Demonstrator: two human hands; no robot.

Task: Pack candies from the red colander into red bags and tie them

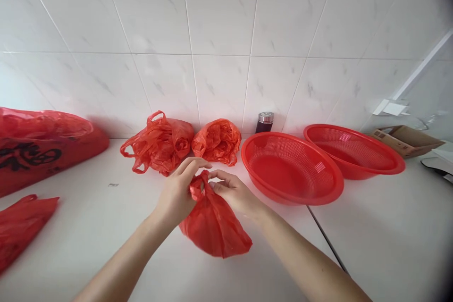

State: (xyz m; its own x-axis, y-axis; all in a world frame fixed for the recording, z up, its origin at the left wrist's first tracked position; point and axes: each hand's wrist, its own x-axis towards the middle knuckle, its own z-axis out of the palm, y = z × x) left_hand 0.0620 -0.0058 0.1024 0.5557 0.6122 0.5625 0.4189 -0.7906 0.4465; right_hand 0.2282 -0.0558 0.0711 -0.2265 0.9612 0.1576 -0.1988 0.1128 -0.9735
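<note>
Five red plastic bags share the white counter (106,226). At far left a large bag with black lettering (42,151) lies on its side, and a flat bag (21,226) lies in front of it. Against the tiled wall sit two bunched bags, one with loop handles (159,144) and a rounder one (216,141) touching it.

In front of them the left hand (179,188) pinches the twisted neck of a small bag (214,226), whose body rests on the counter. The right hand (233,191) grips the same neck from the other side with its fingers closed on it. The neck looks gathered, but no knot shows, so I judge this bag half handled.

Further right stand a dark canister (264,122), two mesh baskets (283,197) (368,174) with nothing in them, and a cardboard box (406,139).
</note>
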